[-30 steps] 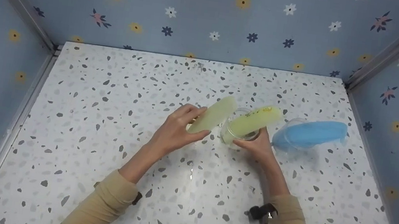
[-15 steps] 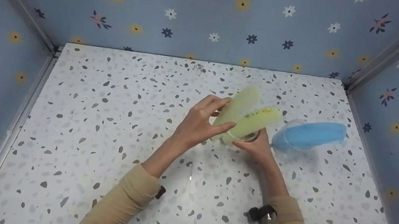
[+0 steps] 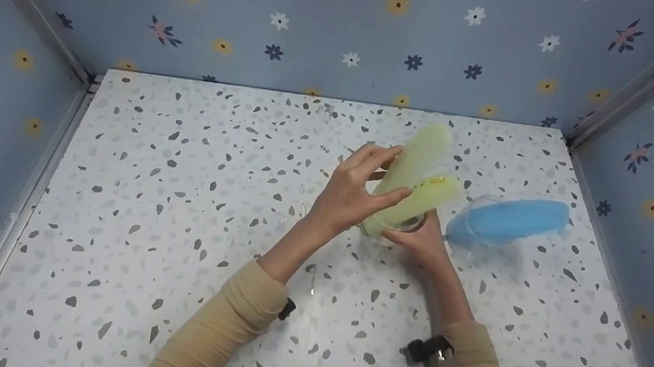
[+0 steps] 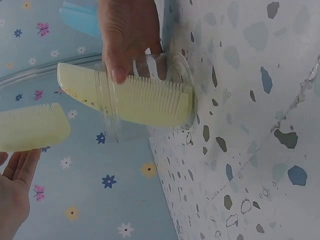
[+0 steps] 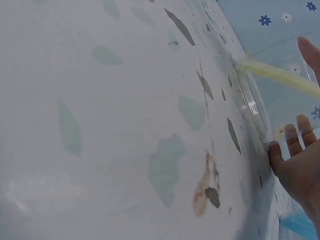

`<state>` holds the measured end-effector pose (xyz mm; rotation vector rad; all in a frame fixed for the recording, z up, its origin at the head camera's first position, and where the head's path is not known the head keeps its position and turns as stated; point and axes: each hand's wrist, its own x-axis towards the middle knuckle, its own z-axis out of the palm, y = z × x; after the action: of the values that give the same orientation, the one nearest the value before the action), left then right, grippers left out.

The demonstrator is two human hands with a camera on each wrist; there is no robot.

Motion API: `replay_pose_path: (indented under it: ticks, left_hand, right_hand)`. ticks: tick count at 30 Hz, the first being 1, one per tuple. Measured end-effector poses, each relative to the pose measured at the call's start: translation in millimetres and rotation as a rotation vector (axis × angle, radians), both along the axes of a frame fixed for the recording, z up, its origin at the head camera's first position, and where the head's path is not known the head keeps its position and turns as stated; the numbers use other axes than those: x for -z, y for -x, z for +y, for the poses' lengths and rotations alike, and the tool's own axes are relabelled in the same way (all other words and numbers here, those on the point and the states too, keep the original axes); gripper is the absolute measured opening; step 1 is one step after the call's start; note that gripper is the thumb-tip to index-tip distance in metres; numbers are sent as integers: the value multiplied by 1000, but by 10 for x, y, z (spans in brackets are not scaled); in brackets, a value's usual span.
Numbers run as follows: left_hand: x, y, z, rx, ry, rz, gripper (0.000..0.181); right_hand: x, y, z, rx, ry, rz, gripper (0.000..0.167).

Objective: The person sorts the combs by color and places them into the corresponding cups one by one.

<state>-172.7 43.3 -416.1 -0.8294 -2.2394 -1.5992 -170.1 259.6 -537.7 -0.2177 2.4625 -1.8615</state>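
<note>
My left hand holds a pale yellow comb by its lower end, thumb on one side and fingers on the other. In the left wrist view this comb is raised above the cup's rim. A second yellow comb, with small printed marks, leans inside a clear plastic cup. My right hand grips that cup low down, as its fingers and thumb show around the wall in the right wrist view. The cup stands on the table.
To the right, another clear cup holds a slanting blue item, comb-shaped, its teeth not visible. The speckled white table meets blue flowered walls at the back and both sides.
My left hand has carried its comb rightward and away from me, from left of the cup to above its rim. My right hand and the cup have stayed in place.
</note>
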Motion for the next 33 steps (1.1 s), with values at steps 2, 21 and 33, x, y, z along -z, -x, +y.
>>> replay_pose_path:
  ticks: [2,21,33]
  left_hand:
    - [5,17,33,3,-8,-3,60]
    - [203,111,270,-24,35,-24,65]
    - [390,131,306,-40,120,7,64]
  right_hand:
    - [-3,-4,-2,4,-3,2,103]
    - [-33,-26,-21,1,32,-28,113]
    - [-33,-39,12,19,-46,-59,111]
